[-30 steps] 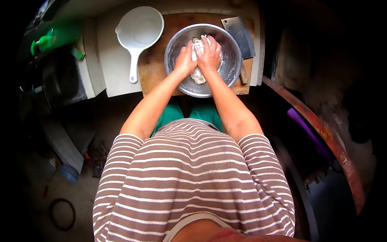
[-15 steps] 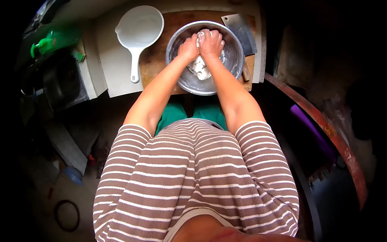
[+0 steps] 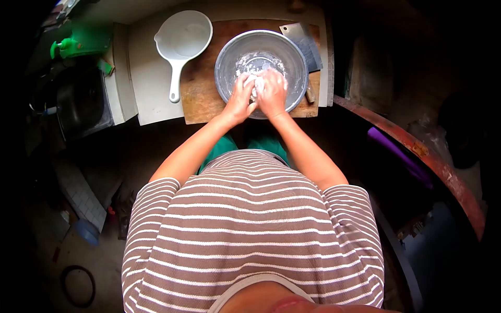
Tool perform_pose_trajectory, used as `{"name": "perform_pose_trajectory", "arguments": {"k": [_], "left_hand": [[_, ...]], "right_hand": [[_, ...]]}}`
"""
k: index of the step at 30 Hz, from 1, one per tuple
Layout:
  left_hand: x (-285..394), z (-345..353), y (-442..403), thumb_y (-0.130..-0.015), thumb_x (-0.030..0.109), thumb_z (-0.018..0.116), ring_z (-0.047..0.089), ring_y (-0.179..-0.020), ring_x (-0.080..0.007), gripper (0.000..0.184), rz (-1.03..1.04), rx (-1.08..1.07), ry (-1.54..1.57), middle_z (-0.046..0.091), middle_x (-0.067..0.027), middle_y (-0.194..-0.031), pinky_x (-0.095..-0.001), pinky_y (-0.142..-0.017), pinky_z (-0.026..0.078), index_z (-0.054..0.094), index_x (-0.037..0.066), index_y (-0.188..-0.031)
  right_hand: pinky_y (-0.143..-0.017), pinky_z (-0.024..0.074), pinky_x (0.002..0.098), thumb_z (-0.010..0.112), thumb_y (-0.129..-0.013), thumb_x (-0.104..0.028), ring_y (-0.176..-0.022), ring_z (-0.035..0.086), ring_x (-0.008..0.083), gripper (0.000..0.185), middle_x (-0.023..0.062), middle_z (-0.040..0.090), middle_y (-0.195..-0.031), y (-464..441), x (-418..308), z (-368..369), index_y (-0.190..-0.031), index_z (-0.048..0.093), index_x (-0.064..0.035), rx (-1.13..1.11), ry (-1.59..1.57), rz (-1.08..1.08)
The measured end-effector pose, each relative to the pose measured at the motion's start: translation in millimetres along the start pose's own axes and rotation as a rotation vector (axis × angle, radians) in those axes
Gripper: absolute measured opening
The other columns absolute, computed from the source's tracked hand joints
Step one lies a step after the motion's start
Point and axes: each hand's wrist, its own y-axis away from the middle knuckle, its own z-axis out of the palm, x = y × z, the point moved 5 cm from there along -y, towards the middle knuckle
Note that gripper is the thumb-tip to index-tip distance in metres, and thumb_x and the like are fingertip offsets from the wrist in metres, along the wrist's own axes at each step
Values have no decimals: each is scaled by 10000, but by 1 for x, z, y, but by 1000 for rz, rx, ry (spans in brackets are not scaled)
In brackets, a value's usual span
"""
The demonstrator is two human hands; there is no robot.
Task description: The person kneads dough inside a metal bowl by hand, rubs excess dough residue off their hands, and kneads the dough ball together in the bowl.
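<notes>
Dough [image 3: 258,86], or something very like it – a white, lumpy, floury mass – is pressed between two bare hands over the near side of a wide, round grey metal bowl [image 3: 227,70]. The left hand [image 3: 241,99] has its grip curled in against one side, the right hand [image 3: 273,94] cupped over the other; both look mostly closed, with only the mass between them. Whether its underside touches the bowl cannot be told.

It is probably soft and fairly light, tacky where damp and drier where floured, and likely to squash rather than break. Broad palms on both flanks would suit it better than pinching fingertips, which might tear bits away.

Loose white residue [image 3: 242,63] clings to the bottom and inner wall of the bowl, which sits on a brown wooden board [image 3: 203,107] on the pale table [image 3: 142,94]. Left of it lies a white, round, long-handled dipper [image 3: 184,32] with a pouring lip; any shallow liquid inside is impossible to confirm. A grey, rectangular metal cleaver blade [image 3: 307,48] is just beside the bowl's right side. Farther left, the contents of a green plastic pump bottle [image 3: 70,48] cannot be made out.
</notes>
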Motion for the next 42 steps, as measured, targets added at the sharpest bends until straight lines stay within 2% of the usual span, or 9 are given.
{"name": "perform_pose_trajectory", "arguments": {"k": [3, 6, 11, 19, 25, 30, 32, 36, 42], "left_hand": [[-9, 11, 17, -752, 66, 687, 199, -1397, -481, 761, 150, -20, -172, 168, -301, -1508, -521, -1130, 246, 274, -84, -1373], [-25, 21, 11, -848, 35, 481, 255, -1370, -473, 603, 61, 31, -334, 220, -296, -1484, -518, -1123, 261, 275, -82, -1402], [-48, 17, -41, -824, 60, 498, 384, -1264, -434, 595, 36, 20, -575, 355, -259, -1410, -486, -1069, 337, 320, -36, -1384], [-64, 9, -113, -817, 109, 518, 598, -860, -316, 223, -64, -29, -594, 514, -138, -923, -433, -635, 543, 458, 54, -1025], [-64, 7, -112, -836, 92, 502, 581, -905, -379, 219, -120, -73, -517, 528, -174, -987, -489, -759, 516, 452, 27, -1039], [-52, -16, -93, -708, 493, 760, 504, -1127, -384, 739, -243, -229, -74, 484, -267, -1205, -437, -969, 422, 507, -1, -1197], [-28, -21, -71, -694, 455, 778, 482, -1138, -388, 711, -198, -189, -66, 489, -243, -1198, -447, -981, 405, 523, 9, -1187], [5, -5, -28, -692, 287, 761, 423, -1200, -415, 588, -63, -88, -411, 475, -219, -1261, -485, -996, 390, 577, 34, -1189], [-18, 40, -6, -835, 138, 527, 256, -1400, -375, 610, -37, -49, -541, 361, -217, -1441, -494, -1155, 181, 351, -69, -1382]], "right_hand": [[-991, 343, 492, 548, -851, -261, -1101, 521, 315, 267, 111, 600, -1107, 14, -4, 22, -1040, 644, -100, 2, -127, 52], [-965, 365, 460, 542, -853, -269, -1065, 527, 301, 242, 94, 601, -1085, 10, -3, 40, -1017, 638, -118, 98, -6, 50], [-924, 376, 445, 573, -816, -288, -1012, 542, 260, 215, 45, 604, -994, -34, 28, 75, -961, 644, -145, 80, -14, 80], [-736, 458, 439, 532, -869, -308, -817, 633, 287, 224, 61, 677, -856, -92, 63, 99, -853, 660, -126, -2, 65, 134], [-761, 480, 436, 522, -892, -361, -814, 654, 289, 271, 68, 694, -862, -95, 63, 99, -886, 690, -149, -35, 73, 172], [-864, 487, 412, 552, -888, -380, -939, 653, 318, 326, 115, 694, -989, -80, 56, 59, -1073, 689, -149, -187, -225, 141], [-858, 501, 406, 578, -883, -351, -1020, 635, 338, 335, 117, 680, -1094, -61, 38, 17, -1145, 667, -162, -254, -415, 244], [-857, 449, 436, 600, -827, -227, -953, 616, 280, 184, 57, 668, -966, -24, 12, 2, -983, 674, -166, -109, -115, 138], [-952, 346, 433, 558, -833, -278, -1018, 556, 243, 216, 38, 628, -1033, 8, 17, 32, -978, 640, -142, 63, -65, 169]]}}
